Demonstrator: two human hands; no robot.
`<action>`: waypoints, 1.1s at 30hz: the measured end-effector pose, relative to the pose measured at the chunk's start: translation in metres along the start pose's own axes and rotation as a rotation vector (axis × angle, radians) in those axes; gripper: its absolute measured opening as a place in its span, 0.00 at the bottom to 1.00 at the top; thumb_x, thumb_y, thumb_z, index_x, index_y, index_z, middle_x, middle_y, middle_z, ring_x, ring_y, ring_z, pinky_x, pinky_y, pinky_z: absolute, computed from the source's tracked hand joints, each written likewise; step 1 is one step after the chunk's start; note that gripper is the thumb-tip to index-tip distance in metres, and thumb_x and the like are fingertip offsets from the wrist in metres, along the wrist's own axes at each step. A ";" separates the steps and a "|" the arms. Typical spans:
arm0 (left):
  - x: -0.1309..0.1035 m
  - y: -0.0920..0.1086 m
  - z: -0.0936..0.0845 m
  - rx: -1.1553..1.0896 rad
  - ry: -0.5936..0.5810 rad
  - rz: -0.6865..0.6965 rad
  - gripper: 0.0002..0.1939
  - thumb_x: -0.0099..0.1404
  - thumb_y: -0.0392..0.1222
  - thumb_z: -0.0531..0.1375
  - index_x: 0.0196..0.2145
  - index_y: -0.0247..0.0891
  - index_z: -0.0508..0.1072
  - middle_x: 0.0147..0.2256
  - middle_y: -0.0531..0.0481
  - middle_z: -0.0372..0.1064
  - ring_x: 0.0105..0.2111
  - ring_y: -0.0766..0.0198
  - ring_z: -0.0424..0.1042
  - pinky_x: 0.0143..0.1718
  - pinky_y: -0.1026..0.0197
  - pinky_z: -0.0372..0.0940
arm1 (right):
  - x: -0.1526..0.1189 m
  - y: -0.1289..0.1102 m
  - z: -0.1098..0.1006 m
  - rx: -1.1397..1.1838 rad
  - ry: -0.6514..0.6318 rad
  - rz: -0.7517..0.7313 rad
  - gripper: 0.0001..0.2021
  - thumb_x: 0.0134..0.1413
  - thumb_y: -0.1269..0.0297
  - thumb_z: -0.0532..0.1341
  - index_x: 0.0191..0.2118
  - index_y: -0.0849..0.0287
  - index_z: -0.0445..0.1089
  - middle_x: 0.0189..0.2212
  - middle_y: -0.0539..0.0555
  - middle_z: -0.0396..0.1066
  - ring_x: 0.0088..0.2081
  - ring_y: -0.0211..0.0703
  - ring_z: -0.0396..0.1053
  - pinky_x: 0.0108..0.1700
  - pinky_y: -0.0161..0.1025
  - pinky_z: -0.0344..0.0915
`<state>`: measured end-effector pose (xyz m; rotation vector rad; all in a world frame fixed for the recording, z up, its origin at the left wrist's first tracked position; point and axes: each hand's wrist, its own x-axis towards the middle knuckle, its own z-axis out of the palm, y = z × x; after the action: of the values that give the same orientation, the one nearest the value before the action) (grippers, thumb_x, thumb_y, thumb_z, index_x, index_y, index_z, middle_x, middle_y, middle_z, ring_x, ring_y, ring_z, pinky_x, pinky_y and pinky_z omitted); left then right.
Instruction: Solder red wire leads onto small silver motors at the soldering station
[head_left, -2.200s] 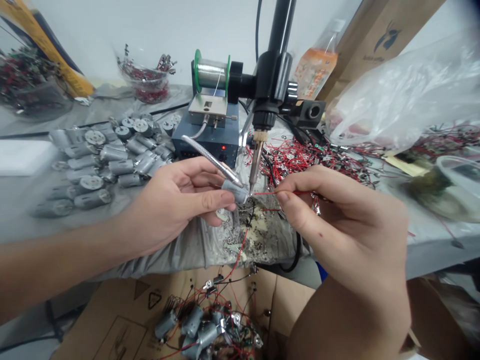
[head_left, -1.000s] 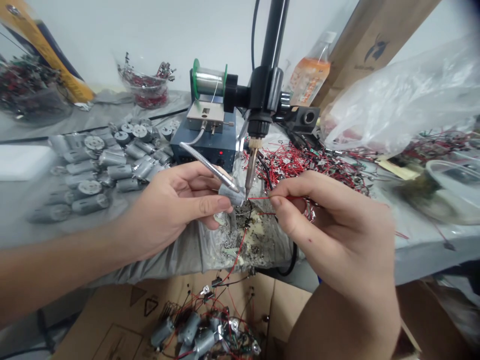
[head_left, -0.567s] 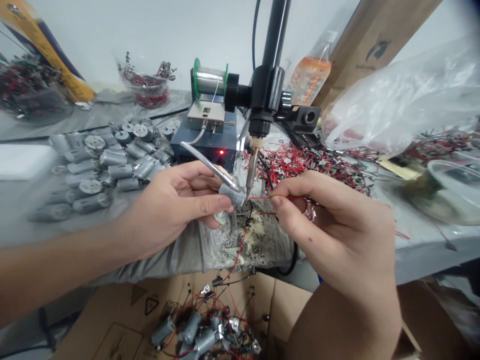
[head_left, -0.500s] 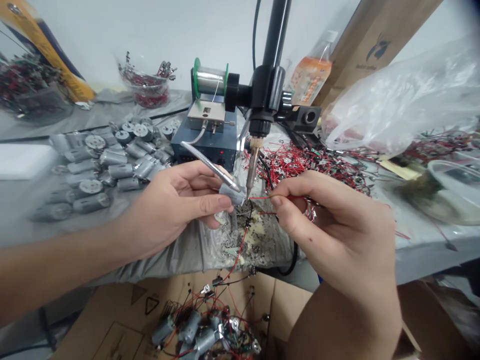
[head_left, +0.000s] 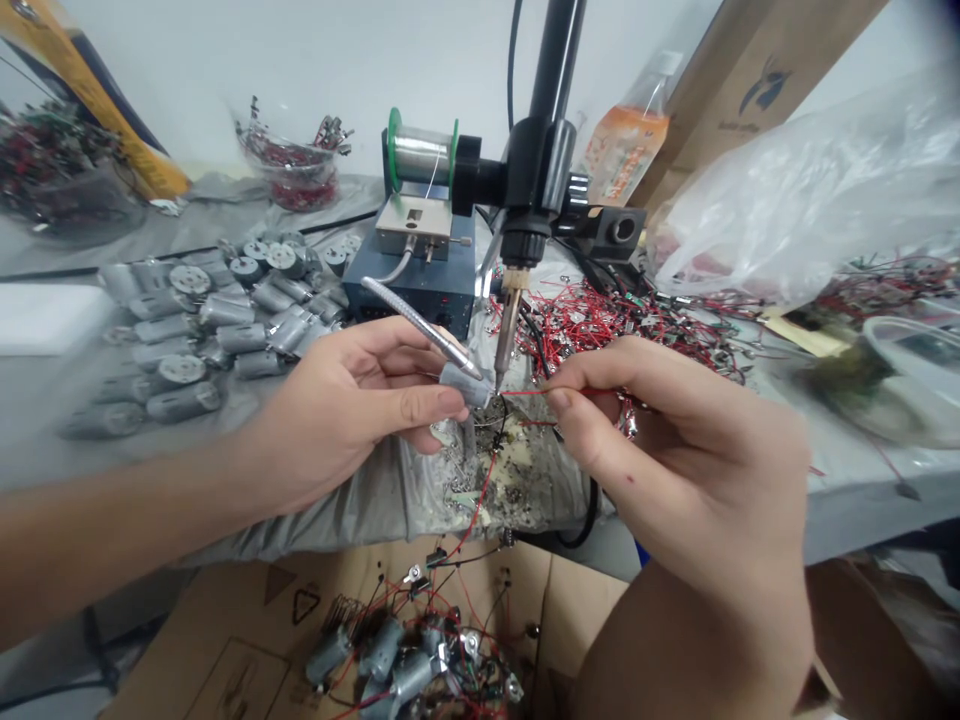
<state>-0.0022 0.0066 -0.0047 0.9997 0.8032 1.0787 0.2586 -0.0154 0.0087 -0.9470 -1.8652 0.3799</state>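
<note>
My view has drifted a touch toward 5 o'clock. The controller's red lamp (head_left: 448,296), lit a moment ago, looks dark now.

small motor (head_left: 463,383): body mostly hidden by left hand (head_left: 352,405) fingers | red wire (head_left: 525,391): far end hidden in right hand (head_left: 675,450) pinch | wire-to-terminal contact at soldering iron (head_left: 510,325) tip: too small to tell | loose motors (head_left: 187,330): blurred | stand pole (head_left: 555,50), plastic bag (head_left: 810,190): cut by edges
</note>
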 end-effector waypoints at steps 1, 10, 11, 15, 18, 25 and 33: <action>0.000 0.000 0.000 0.000 -0.001 -0.001 0.20 0.61 0.34 0.93 0.44 0.39 0.92 0.38 0.55 0.91 0.35 0.66 0.90 0.26 0.76 0.78 | 0.000 0.000 0.000 -0.001 0.001 0.001 0.08 0.74 0.72 0.70 0.40 0.53 0.80 0.33 0.42 0.77 0.31 0.33 0.67 0.39 0.35 0.70; 0.001 0.000 0.000 -0.019 0.006 -0.017 0.22 0.55 0.30 0.94 0.42 0.40 0.92 0.36 0.56 0.90 0.34 0.65 0.91 0.24 0.77 0.76 | 0.000 -0.002 0.002 -0.008 0.001 0.011 0.08 0.74 0.72 0.70 0.40 0.54 0.81 0.32 0.42 0.77 0.29 0.33 0.62 0.40 0.36 0.71; 0.001 0.000 0.000 -0.018 0.007 -0.021 0.22 0.54 0.29 0.93 0.42 0.40 0.92 0.36 0.56 0.89 0.34 0.64 0.91 0.24 0.77 0.76 | 0.000 -0.002 0.002 -0.007 0.005 0.011 0.08 0.74 0.73 0.70 0.40 0.53 0.81 0.32 0.42 0.77 0.29 0.33 0.63 0.40 0.36 0.71; 0.001 0.001 0.001 -0.020 0.025 -0.028 0.23 0.53 0.26 0.92 0.41 0.41 0.93 0.36 0.55 0.90 0.34 0.64 0.91 0.25 0.76 0.77 | 0.000 -0.001 0.002 0.009 0.020 0.012 0.09 0.74 0.73 0.70 0.40 0.52 0.81 0.32 0.44 0.77 0.32 0.36 0.70 0.40 0.40 0.71; 0.000 0.002 0.002 -0.024 0.044 -0.033 0.24 0.50 0.25 0.92 0.40 0.42 0.93 0.36 0.54 0.90 0.33 0.64 0.90 0.24 0.76 0.76 | 0.000 0.000 0.003 0.019 0.019 0.013 0.09 0.74 0.73 0.70 0.40 0.52 0.80 0.32 0.45 0.78 0.32 0.38 0.71 0.40 0.41 0.71; -0.001 0.003 0.003 -0.009 0.044 -0.029 0.24 0.50 0.26 0.93 0.40 0.42 0.94 0.37 0.53 0.90 0.34 0.63 0.89 0.25 0.75 0.77 | -0.001 0.000 0.003 0.009 0.032 0.012 0.10 0.74 0.73 0.70 0.39 0.51 0.81 0.32 0.47 0.78 0.32 0.40 0.71 0.39 0.44 0.71; 0.001 0.001 0.001 -0.005 0.008 -0.018 0.21 0.55 0.28 0.93 0.41 0.42 0.94 0.35 0.53 0.89 0.34 0.64 0.90 0.25 0.76 0.76 | -0.001 0.000 0.003 0.020 0.047 0.004 0.09 0.73 0.74 0.71 0.39 0.52 0.80 0.31 0.45 0.77 0.32 0.37 0.70 0.39 0.41 0.69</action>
<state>-0.0013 0.0078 -0.0031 0.9829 0.8139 1.0697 0.2563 -0.0150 0.0066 -0.9391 -1.8141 0.3751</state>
